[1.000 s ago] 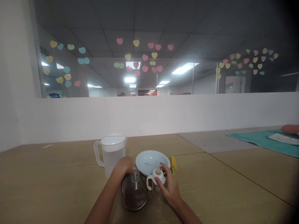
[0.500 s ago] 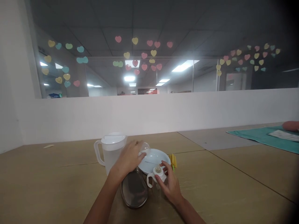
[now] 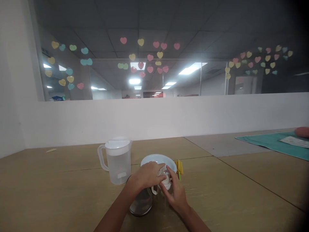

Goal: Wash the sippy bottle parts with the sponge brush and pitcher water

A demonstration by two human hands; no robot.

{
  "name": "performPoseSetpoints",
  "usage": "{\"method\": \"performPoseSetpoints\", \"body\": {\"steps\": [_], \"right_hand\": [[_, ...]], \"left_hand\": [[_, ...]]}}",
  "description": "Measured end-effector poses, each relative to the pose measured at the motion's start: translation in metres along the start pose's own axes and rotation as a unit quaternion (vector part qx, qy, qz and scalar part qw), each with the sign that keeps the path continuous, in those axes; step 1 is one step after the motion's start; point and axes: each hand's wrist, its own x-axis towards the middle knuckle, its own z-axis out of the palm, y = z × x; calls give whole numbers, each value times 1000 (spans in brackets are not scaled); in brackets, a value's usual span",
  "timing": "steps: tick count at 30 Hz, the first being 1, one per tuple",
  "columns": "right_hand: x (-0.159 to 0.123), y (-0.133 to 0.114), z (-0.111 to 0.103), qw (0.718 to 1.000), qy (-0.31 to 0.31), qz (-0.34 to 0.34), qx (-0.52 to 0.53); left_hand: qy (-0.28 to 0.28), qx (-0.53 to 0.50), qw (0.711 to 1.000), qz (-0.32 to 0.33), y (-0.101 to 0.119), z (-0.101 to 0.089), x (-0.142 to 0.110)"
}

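A baby bottle with a white collar and handle stands at the table's front, its clear body hard to make out. Around its collar my right hand is closed. My left hand grips a clear bottle cap over the teat, which the cap and fingers mostly cover. Under my left forearm lies a dark, shiny kidney-shaped metal tray, partly hidden. Just behind both hands is a pale blue-white bowl.
A lidded translucent jug stands left of the tray. Yellow objects, with something green, sit right of the bowl. A teal cloth lies at the far right. A white wall closes off the table's back.
My left hand has carried the clear cap from above the bowl, rightward and down onto the bottle's top. My right hand stays at the collar. The view has shifted slightly.
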Motion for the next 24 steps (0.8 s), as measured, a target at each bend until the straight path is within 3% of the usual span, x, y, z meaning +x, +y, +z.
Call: {"method": "performPoseSetpoints", "body": {"steps": [8,19,24], "right_hand": [[-2,-4,5,999,38,-4,-21],[1,-4,9,995,68,-35,-71],[8,-6,-4,996,57,-32,-58]], "left_hand": [[21,-56,998,-4,-2,3,3],[-9,-161,987,-22,-23,8,14],[-119,-150,981,-18,-39,-1,6]]}}
